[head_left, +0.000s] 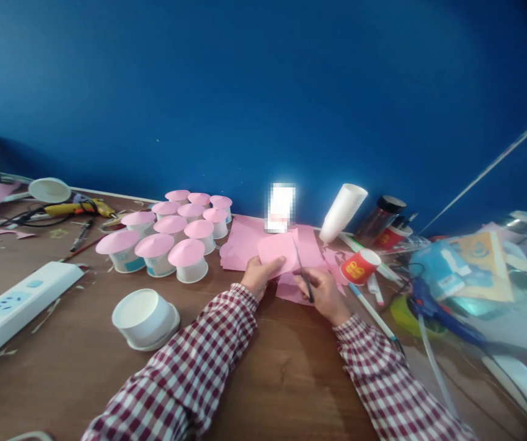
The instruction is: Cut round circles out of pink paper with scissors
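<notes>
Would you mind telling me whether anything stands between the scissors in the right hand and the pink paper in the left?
Nothing visible does. The left hand grips the pink paper by its lower edge, and the scissors in the right hand touch its right edge. The red cup lies farther right, apart from both.

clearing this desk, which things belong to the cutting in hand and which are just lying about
In use: left hand, pink paper, right hand, scissors, probably the pink-topped cups.
Lying about: power strip, glue gun, red cup, cup stack, jar.
</notes>
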Demonstrator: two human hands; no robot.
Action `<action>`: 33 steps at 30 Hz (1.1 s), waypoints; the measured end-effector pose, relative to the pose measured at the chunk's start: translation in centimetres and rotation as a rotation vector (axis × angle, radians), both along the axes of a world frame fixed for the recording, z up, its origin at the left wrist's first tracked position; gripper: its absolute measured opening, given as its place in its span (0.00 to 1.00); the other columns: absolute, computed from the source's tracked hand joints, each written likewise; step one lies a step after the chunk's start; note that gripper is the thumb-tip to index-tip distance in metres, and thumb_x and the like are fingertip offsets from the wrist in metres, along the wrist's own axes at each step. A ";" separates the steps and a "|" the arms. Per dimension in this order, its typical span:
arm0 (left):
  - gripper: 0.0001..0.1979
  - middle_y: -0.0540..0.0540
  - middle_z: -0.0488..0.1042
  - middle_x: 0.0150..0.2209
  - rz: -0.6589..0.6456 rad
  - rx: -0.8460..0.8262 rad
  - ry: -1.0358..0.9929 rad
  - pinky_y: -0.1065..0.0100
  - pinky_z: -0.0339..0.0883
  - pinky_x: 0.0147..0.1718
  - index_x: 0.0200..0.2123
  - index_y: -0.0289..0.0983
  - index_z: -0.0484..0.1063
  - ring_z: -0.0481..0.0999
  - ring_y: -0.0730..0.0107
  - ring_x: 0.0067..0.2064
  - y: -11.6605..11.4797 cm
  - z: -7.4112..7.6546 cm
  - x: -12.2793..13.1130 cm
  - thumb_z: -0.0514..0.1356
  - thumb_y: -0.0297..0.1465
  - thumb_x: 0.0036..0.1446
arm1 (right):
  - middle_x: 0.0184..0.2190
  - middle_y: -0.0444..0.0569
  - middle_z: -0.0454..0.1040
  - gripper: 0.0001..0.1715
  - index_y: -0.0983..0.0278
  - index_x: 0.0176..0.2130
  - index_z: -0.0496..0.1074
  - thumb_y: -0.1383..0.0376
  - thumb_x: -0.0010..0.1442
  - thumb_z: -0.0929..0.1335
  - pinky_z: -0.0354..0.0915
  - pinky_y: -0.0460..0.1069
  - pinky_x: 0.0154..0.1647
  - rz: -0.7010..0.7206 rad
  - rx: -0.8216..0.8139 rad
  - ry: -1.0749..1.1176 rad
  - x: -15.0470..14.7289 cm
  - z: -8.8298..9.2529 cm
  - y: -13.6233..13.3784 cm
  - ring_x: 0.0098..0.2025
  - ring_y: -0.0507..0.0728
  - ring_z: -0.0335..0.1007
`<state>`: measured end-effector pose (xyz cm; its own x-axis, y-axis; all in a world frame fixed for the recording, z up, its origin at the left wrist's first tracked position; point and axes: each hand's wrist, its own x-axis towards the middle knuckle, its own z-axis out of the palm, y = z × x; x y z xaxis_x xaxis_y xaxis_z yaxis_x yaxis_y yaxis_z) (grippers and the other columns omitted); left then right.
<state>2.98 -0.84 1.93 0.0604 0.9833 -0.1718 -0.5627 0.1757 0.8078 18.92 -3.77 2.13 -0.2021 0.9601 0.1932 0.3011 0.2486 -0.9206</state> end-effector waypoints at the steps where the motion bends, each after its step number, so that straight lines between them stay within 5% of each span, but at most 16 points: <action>1: 0.20 0.45 0.74 0.23 0.002 -0.001 -0.002 0.74 0.61 0.18 0.31 0.28 0.73 0.70 0.74 0.22 0.0 0.0 0.0 0.71 0.33 0.34 | 0.17 0.39 0.61 0.17 0.67 0.38 0.73 0.57 0.54 0.70 0.58 0.45 0.20 0.001 -0.007 -0.002 0.1 -0.2 0.1 0.20 0.50 0.58; 7: 0.19 0.44 0.75 0.27 0.064 -0.054 -0.051 0.73 0.63 0.20 0.32 0.30 0.73 0.72 0.73 0.25 0.1 0.2 -0.2 0.71 0.32 0.35 | 0.26 0.44 0.69 0.24 0.66 0.45 0.71 0.57 0.51 0.72 0.64 0.46 0.25 0.013 -0.043 0.010 0.5 -1.0 0.6 0.27 0.52 0.65; 12: 0.17 0.46 0.76 0.31 0.102 -0.101 -0.092 0.73 0.67 0.25 0.33 0.33 0.73 0.74 0.73 0.29 0.1 0.3 -0.6 0.70 0.31 0.37 | 0.25 0.41 0.67 0.27 0.64 0.47 0.70 0.56 0.50 0.72 0.60 0.44 0.21 -0.115 -0.015 0.097 0.8 -1.0 1.1 0.23 0.49 0.60; 17: 0.16 0.44 0.76 0.30 0.030 -0.004 -0.020 0.72 0.67 0.25 0.32 0.31 0.74 0.74 0.71 0.28 -0.3 0.4 -0.4 0.69 0.32 0.39 | 0.20 0.41 0.67 0.27 0.66 0.45 0.69 0.56 0.47 0.73 0.59 0.44 0.21 -0.312 -0.048 0.274 0.5 -1.2 1.5 0.22 0.50 0.63; 22: 0.21 0.39 0.78 0.34 -0.038 0.129 0.122 0.66 0.70 0.34 0.36 0.30 0.74 0.76 0.64 0.34 -1.2 0.6 0.0 0.71 0.32 0.36 | 0.27 0.43 0.71 0.28 0.64 0.45 0.68 0.56 0.45 0.73 0.61 0.44 0.22 -0.256 -0.131 0.537 0.0 -0.6 1.5 0.26 0.51 0.68; 27: 0.22 0.37 0.78 0.37 -0.038 0.195 0.320 0.65 0.71 0.36 0.38 0.30 0.73 0.77 0.63 0.36 -1.1 -0.2 0.1 0.70 0.33 0.38 | 0.24 0.39 0.69 0.30 0.64 0.44 0.67 0.59 0.42 0.75 0.63 0.45 0.27 -0.163 -0.158 0.488 -0.3 -0.4 1.1 0.26 0.50 0.67; 33: 0.29 0.40 0.77 0.32 -0.077 0.162 0.325 0.65 0.72 0.30 0.47 0.32 0.66 0.77 0.64 0.32 -0.5 -1.1 -0.2 0.69 0.34 0.40 | 0.26 0.43 0.72 0.30 0.64 0.43 0.67 0.55 0.42 0.75 0.65 0.47 0.30 -0.296 -0.096 0.389 -0.3 -0.7 1.0 0.30 0.53 0.68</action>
